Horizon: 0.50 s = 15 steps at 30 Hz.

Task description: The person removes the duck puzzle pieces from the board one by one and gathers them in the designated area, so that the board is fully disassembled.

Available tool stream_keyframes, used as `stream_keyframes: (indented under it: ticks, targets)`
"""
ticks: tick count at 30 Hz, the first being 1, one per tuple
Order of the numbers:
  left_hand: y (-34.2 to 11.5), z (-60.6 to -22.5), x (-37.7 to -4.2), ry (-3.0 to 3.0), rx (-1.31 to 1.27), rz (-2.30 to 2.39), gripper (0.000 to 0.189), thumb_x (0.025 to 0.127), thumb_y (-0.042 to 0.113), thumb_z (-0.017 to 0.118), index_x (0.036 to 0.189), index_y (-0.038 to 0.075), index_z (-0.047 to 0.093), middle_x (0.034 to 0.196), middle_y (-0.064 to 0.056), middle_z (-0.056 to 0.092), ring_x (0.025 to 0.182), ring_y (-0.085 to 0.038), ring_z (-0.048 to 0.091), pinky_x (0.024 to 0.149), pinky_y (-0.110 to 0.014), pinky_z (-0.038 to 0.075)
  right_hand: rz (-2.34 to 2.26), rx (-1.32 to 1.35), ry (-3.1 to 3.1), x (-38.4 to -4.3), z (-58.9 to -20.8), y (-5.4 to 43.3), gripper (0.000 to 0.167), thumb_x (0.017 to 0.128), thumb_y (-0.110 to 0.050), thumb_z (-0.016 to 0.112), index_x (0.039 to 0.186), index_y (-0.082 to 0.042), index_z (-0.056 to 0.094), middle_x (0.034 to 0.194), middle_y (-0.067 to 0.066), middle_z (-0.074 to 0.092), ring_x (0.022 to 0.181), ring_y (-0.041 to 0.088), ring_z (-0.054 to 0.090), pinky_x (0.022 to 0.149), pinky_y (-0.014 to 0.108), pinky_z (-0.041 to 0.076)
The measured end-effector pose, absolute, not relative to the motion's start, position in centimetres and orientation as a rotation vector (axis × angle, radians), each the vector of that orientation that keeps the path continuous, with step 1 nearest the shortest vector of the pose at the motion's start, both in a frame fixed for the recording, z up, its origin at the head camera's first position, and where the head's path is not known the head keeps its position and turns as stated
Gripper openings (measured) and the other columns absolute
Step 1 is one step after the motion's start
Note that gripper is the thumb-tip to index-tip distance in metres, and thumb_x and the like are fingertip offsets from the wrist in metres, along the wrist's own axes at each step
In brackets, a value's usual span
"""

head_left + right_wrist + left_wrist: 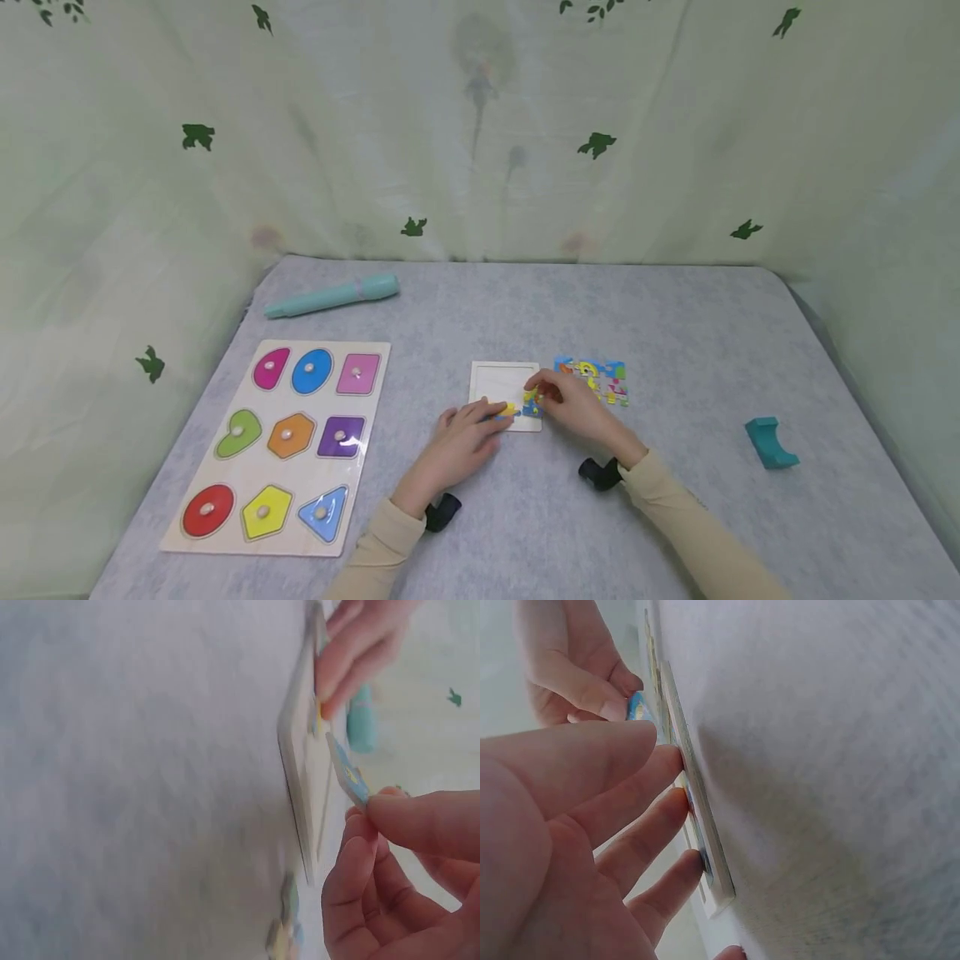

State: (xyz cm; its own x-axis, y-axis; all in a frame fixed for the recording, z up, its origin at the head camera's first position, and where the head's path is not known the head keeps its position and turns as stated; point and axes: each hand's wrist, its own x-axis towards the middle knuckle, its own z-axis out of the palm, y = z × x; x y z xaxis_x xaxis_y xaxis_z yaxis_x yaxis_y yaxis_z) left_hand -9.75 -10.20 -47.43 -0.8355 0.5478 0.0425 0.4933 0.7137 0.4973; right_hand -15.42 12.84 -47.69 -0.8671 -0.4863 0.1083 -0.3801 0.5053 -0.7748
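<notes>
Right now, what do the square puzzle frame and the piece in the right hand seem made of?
The frame looks like matte wood or fibreboard, given its pale, thick edge. The piece seems thin wood or stiff card: coloured print on its face, plain pale edge.

On my feeds I can't read any text, label, brand, number or sign in the head view or either wrist view. There is a small dark mark (698,502) along the edge of the right sleeve (693,529) in the head view, but it is too tiny for me to tell whether it is lettering.
</notes>
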Motion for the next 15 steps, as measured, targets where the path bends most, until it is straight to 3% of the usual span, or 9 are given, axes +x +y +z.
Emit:
stream_keyframes:
  ticks: [8, 15]
  targets:
    - [-10.1, -47.4, -9.7, 2.805, 0.856, 0.745, 0.035, 0.098, 0.019, 0.055, 0.131, 0.009, 0.06, 0.143, -0.006, 0.046, 0.135, -0.032, 0.033, 0.101, -0.062, 0.023, -1.389, -0.619, 2.599, -15.6, -47.3, 17.0, 0.026, 0.086, 0.006, 0.058, 0.109, -0.004, 0.066, 0.1, 0.005, 0.065, 0.087, 0.02, 0.058, 0.075, 0.034, 0.049]
    - [-10.2, -47.5, -9.7, 2.809, 0.887, 0.744, 0.036, 0.096, 0.018, 0.058, 0.131, 0.007, 0.06, 0.142, -0.008, 0.046, 0.135, -0.034, 0.033, 0.101, -0.063, 0.023, -1.388, -0.467, 2.621, -14.8, -47.2, 21.2, 0.017, 0.089, 0.001, 0.062, 0.106, 0.0, 0.062, 0.089, 0.006, 0.06, 0.079, 0.019, 0.054, 0.067, 0.029, 0.046]
